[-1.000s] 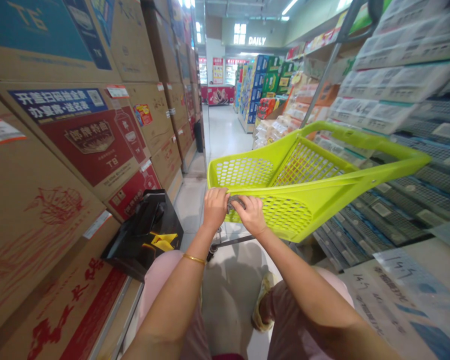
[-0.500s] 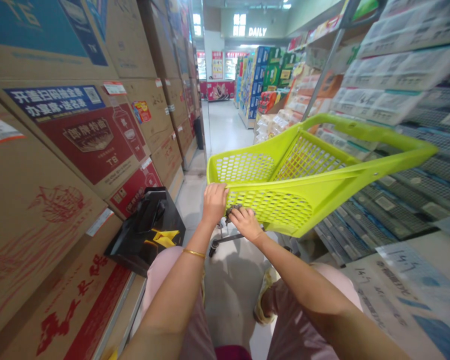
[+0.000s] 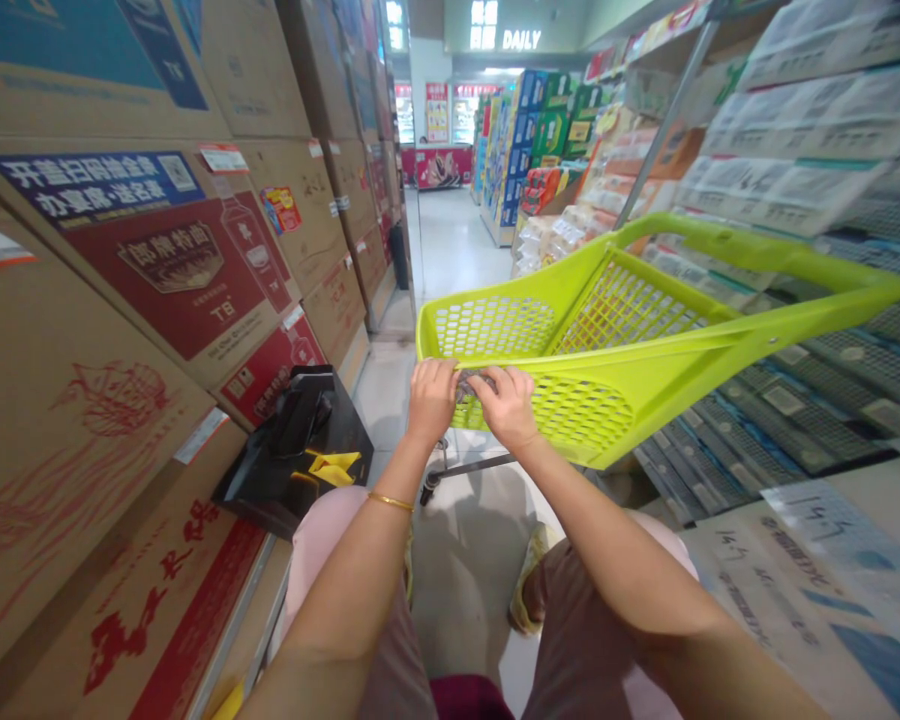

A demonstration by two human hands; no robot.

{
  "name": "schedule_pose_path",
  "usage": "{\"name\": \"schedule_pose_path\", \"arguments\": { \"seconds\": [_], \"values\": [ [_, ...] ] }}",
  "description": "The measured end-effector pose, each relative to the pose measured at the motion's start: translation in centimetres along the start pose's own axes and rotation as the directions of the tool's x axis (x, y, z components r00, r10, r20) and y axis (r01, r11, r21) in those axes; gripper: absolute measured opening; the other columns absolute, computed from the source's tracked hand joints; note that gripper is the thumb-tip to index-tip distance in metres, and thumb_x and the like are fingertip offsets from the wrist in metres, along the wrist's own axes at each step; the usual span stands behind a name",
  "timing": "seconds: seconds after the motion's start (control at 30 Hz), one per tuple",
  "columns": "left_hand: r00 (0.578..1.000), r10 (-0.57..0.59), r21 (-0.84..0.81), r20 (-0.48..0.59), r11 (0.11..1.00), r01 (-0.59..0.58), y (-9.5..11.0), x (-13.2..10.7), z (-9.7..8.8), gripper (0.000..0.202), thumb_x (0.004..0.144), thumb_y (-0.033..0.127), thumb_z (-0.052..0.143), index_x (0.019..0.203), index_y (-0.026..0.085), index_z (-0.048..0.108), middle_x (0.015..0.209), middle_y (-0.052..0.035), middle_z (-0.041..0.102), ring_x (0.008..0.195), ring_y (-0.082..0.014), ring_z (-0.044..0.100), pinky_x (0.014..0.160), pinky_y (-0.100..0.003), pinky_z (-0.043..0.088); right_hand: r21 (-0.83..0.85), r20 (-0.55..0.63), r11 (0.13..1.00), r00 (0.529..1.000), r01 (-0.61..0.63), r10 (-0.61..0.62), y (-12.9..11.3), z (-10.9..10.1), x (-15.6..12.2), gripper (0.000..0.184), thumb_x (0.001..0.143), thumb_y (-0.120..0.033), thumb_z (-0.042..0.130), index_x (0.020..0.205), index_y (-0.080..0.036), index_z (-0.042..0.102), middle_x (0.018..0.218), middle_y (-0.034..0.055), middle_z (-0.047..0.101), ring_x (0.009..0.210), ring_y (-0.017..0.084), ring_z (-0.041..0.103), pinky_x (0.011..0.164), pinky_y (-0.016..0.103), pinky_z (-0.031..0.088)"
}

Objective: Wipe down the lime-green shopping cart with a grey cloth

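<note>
A lime-green plastic shopping cart (image 3: 667,365) stands sideways in front of me, its handle toward the right. Close to the cart's left front corner, my left hand (image 3: 431,395) is closed over the upper rim. Just to the right, my right hand (image 3: 508,400) has bent fingers on a crumpled grey cloth (image 3: 471,384), pressed against the cart's side below the rim. Part of the cloth is hidden by the fingers. The two hands are close together, with the cloth between them.
Stacked cardboard boxes (image 3: 157,260) wall the left side. A black bag (image 3: 292,460) with a yellow piece stands by my left knee. On the right are stacked packs (image 3: 787,130) and more boxes (image 3: 802,590). The pale aisle floor (image 3: 454,235) runs ahead between shelves.
My right hand has moved up with the cloth, from the cart's perforated side to just under the rim. My left hand keeps its hold on the rim.
</note>
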State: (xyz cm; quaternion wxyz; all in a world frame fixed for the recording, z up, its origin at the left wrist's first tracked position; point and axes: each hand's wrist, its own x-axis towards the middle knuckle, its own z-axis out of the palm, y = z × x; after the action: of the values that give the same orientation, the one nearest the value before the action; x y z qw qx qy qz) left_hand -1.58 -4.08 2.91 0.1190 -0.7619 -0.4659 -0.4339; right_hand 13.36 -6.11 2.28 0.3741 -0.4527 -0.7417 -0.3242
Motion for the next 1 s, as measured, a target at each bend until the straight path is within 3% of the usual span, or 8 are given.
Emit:
{"name": "schedule_pose_path", "arguments": {
  "seconds": [0.2,0.37,0.47,0.67,0.87,1.0],
  "values": [
    [1.0,-0.005,-0.015,-0.009,1.0,0.005,0.0,0.1,-0.2,0.026,0.093,0.027,0.035,0.101,0.016,0.057,0.094,-0.0065,0.063,0.094,-0.0188,0.054,0.093,-0.035,0.039,0.019,0.083,0.998,0.995,0.061,-0.062,-0.8,1.6,-2.3,0.019,0.089,-0.024,0.047,0.096,-0.028,0.064,0.098,0.0029,0.062,0.093,0.018,0.041,0.083,0.034,0.024],
    [1.0,-0.014,-0.002,-0.027,1.0,0.014,0.0,0.1,0.1,0.026,0.093,0.027,0.035,0.101,0.016,0.058,0.094,-0.007,0.064,0.095,-0.019,0.054,0.095,-0.036,0.038,0.07,0.266,0.981,0.944,0.181,-0.193,-1.4,2.2,-4.7,0.015,0.089,-0.025,0.048,0.094,-0.025,0.062,0.1,0.0029,0.063,0.094,0.019,0.042,0.08,0.034,0.023],
    [1.0,-0.011,-0.003,-0.027,1.0,0.011,-0.2,0.0,0.2,0.026,0.093,0.028,0.035,0.102,0.017,0.058,0.095,-0.0071,0.064,0.095,-0.0185,0.055,0.097,-0.036,0.038,0.07,0.302,0.974,0.926,0.216,-0.228,-1.6,2.3,-5.4,0.014,0.089,-0.024,0.048,0.093,-0.024,0.062,0.102,0.0027,0.063,0.095,0.018,0.042,0.081,0.034,0.023],
    [0.999,-0.021,-0.015,-0.027,1.0,0.021,-0.4,-0.2,0.3,0.028,0.093,0.03,0.034,0.104,0.018,0.057,0.097,-0.0069,0.064,0.097,-0.0185,0.055,0.099,-0.037,0.036,0.033,0.168,0.975,0.96,0.22,-0.223,-1.5,1.5,-3.8,0.013,0.088,-0.025,0.05,0.089,-0.024,0.063,0.096,0.0014,0.063,0.093,0.017,0.041,0.08,0.033,0.024],
    [1.0,-0.023,-0.011,-0.015,1.0,0.023,-0.1,-0.3,0.2,0.027,0.093,0.029,0.036,0.106,0.017,0.057,0.098,-0.0078,0.063,0.099,-0.0187,0.054,0.1,-0.038,0.036,-0.021,-0.056,1.0,0.998,-0.007,0.006,0.2,-0.1,-0.3,0.017,0.088,-0.026,0.05,0.096,-0.029,0.065,0.094,0.0024,0.062,0.089,0.017,0.041,0.082,0.033,0.025],
    [1.0,-0.026,-0.001,-0.01,1.0,0.026,-0.2,-0.3,0.1,0.027,0.093,0.027,0.036,0.108,0.018,0.057,0.1,-0.0073,0.063,0.1,-0.0184,0.055,0.102,-0.039,0.036,-0.019,-0.02,0.998,0.998,-0.056,0.056,0.7,0.2,-0.4,0.02,0.089,-0.026,0.049,0.099,-0.03,0.065,0.097,0.0034,0.061,0.092,0.018,0.041,0.083,0.033,0.026]
  ]
}}
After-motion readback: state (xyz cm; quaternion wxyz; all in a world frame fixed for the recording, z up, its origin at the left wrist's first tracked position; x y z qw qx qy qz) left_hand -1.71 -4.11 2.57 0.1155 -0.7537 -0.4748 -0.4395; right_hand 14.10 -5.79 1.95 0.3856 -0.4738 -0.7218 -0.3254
